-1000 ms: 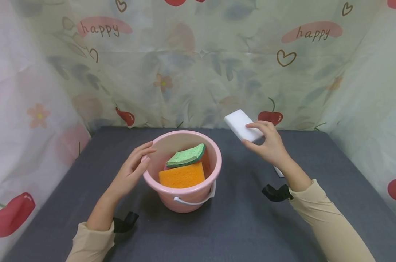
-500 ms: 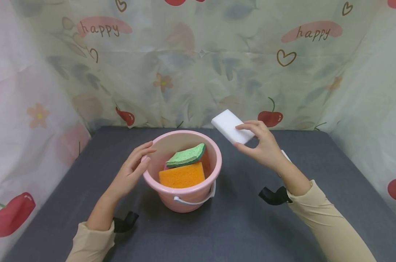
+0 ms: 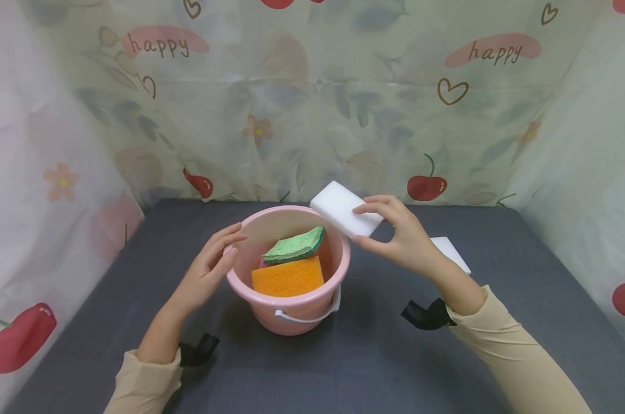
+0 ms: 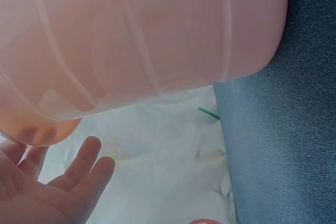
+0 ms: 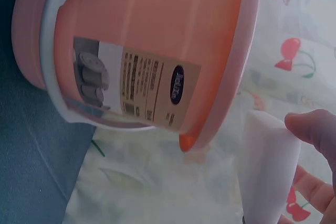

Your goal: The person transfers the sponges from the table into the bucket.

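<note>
In the head view a pink bucket [image 3: 296,316] stands upright at the centre, its pale handle [image 3: 312,319] hanging at the front. My left hand [image 3: 203,270] rests its fingers and thumb at the bucket's left rim. Two of its fingers [image 4: 86,158] stand apart from the bucket in the left wrist view. Thumb and fingers of my right hand [image 3: 402,236] pinch a white sponge [image 3: 340,207], a smooth block that hangs tilted over the bucket's right rim. Inside lie an orange sponge [image 3: 287,278] and, leaning behind it, a green sponge [image 3: 294,246].
Another white block [image 3: 451,253] lies on the dark tabletop [image 3: 374,362], partly hidden behind my right forearm. Patterned curtains [image 3: 317,115] surround the table at the back and both sides. A printed label [image 5: 152,87] is on the bucket's side.
My right hand has moved left with the white sponge, from right of the bucket to over its rim. More of the other white block now shows. The left hand has stayed put.
</note>
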Demonstrator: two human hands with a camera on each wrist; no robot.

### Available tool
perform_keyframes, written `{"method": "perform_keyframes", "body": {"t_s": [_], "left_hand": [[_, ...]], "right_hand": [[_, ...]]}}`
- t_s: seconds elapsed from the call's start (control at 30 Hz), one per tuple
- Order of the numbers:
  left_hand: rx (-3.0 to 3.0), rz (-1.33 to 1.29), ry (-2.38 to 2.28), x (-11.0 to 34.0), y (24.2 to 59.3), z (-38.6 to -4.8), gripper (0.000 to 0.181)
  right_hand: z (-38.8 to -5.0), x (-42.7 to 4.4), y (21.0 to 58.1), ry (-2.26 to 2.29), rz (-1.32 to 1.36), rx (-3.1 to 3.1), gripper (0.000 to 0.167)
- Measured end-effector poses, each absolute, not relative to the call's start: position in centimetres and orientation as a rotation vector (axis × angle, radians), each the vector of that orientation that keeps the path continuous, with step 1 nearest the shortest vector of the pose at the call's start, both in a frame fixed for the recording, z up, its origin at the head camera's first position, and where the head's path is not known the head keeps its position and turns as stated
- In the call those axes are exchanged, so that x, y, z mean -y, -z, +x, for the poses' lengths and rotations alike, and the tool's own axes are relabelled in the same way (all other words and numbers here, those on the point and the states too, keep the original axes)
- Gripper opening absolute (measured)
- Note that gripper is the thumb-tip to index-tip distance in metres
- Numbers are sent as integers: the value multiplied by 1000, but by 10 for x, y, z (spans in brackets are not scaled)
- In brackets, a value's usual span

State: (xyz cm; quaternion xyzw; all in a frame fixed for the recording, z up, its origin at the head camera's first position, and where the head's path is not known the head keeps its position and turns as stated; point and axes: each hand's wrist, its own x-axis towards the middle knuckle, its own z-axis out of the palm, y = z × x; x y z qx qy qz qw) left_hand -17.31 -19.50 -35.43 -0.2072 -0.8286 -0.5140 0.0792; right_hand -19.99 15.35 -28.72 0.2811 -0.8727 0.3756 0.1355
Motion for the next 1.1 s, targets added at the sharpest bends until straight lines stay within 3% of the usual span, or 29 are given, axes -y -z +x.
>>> {"method": "perform_keyframes", "body": {"t_s": [1.1], "left_hand": [[2481, -608, 1530, 196, 355, -174, 34]], "right_hand": [[-187, -114, 291, -969, 1460, 2493, 33]]}}
